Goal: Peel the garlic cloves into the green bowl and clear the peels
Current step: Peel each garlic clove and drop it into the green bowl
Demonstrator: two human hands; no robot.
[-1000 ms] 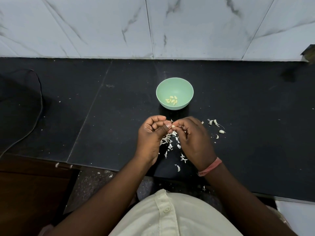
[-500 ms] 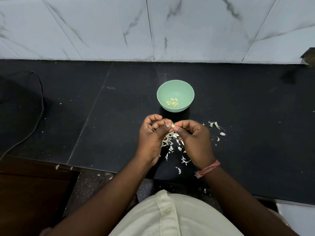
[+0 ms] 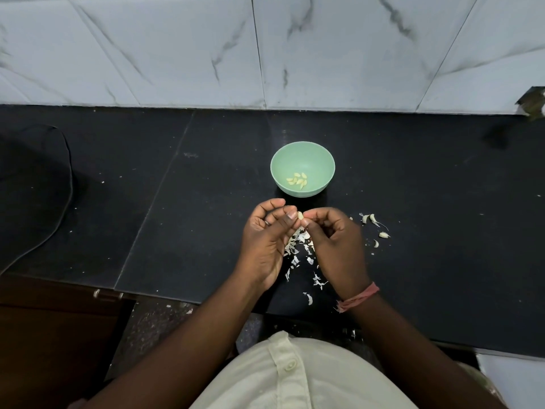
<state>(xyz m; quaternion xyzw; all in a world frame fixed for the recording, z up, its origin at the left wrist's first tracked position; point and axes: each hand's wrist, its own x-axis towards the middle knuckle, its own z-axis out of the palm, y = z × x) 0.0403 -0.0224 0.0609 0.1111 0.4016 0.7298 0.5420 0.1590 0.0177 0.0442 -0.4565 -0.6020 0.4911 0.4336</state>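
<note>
Left hand (image 3: 267,240): centre of the frame, fingers curled, thumb and forefinger pinching a garlic clove (image 3: 300,215).
Right hand (image 3: 336,243): just right of it, fingertips pinching the same clove.
Green bowl (image 3: 312,156): just above the hands, holding peeled cloves (image 3: 298,180).
Peels (image 3: 299,246): scattered on the black counter (image 3: 177,202) below the hands.
Unpeeled cloves (image 3: 374,228): right of the right hand.

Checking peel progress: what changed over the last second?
Little. Both hands, left hand and right hand, keep pinching the garlic clove between fingertips, working it just short of the green bowl. Bowl contents, peels and unpeeled cloves unchanged.
</note>
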